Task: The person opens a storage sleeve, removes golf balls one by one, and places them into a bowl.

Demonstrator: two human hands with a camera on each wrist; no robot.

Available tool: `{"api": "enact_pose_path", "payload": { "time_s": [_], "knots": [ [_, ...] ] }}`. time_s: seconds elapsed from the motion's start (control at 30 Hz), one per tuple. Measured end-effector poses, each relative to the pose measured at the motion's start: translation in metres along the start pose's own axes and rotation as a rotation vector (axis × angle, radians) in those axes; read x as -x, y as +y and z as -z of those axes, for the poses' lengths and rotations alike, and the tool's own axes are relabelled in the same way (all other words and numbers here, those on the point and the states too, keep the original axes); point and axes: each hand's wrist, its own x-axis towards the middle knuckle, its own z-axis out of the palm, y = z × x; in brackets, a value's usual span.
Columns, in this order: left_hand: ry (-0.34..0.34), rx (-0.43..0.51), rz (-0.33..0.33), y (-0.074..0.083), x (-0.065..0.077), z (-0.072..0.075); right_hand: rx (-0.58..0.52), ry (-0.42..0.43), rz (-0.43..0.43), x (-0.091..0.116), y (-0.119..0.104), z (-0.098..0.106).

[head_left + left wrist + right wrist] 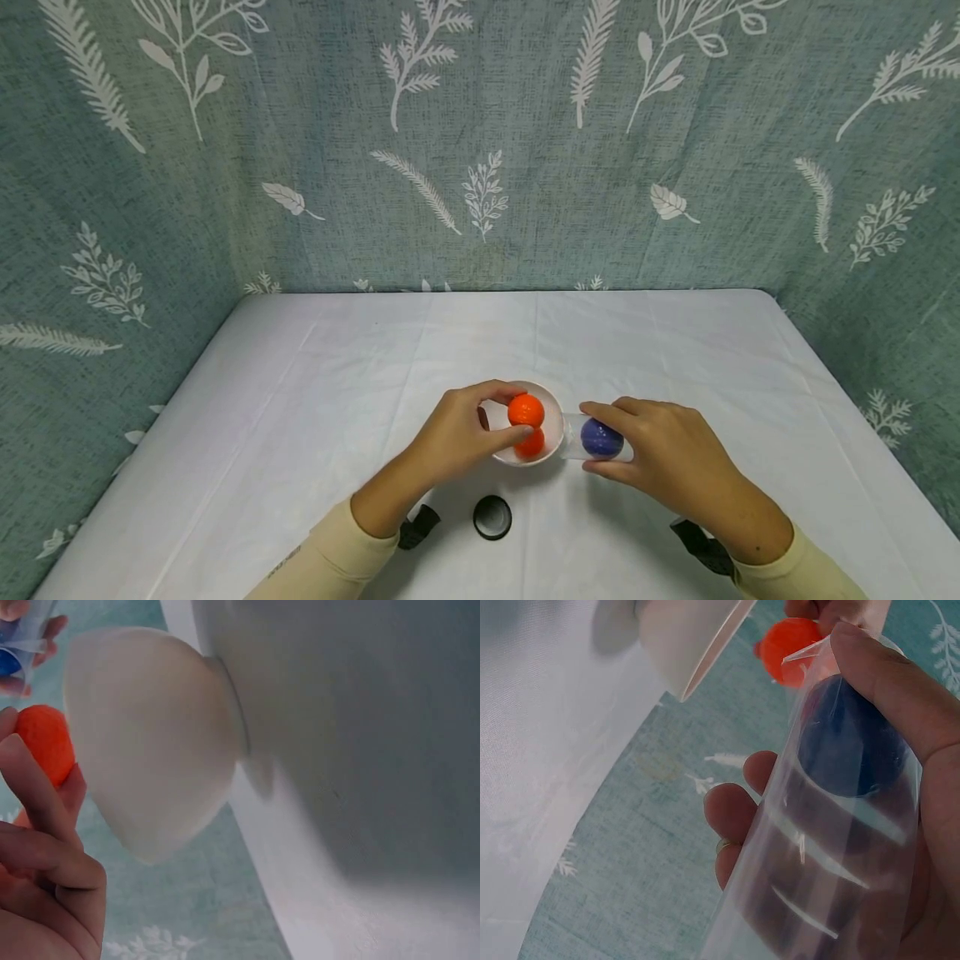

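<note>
My left hand (465,429) pinches an orange ball (526,411) between thumb and fingers, over a white bowl (552,417). Below it, a second orange ball (530,446) lies in the bowl. My right hand (667,446) grips a clear plastic tube (817,862), its fingers and thumb wrapped round the sides. Inside the tube, close to the end facing the bowl, sits a dark blue ball (853,739). That end points at the pinched ball in the right wrist view. From the left wrist view, the bowl (150,742) shows from its side, standing on a narrow foot.
A round black-rimmed lid (492,517) lies on the white tablecloth (360,375), nearer to me than the bowl. Green leaf-patterned fabric (480,167) rises behind the table and along both sides. Black straps (418,527) hang at both wrists.
</note>
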Motion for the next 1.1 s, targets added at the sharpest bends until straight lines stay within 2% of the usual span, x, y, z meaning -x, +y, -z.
{"api": "enact_pose_path", "payload": {
  "time_s": [0.23,0.6,1.1],
  "knots": [
    [0.044,-0.102,0.008,-0.008,-0.004,0.001,-0.007,0.001,0.005,0.0,0.0,0.0],
    [0.097,-0.207,-0.051,-0.014,-0.005,0.0,-0.013,0.0,0.001,0.0,0.0,-0.001],
    [0.047,-0.298,-0.029,-0.018,-0.006,0.0,-0.015,-0.019,-0.008,-0.001,0.0,-0.001]
  ]
}}
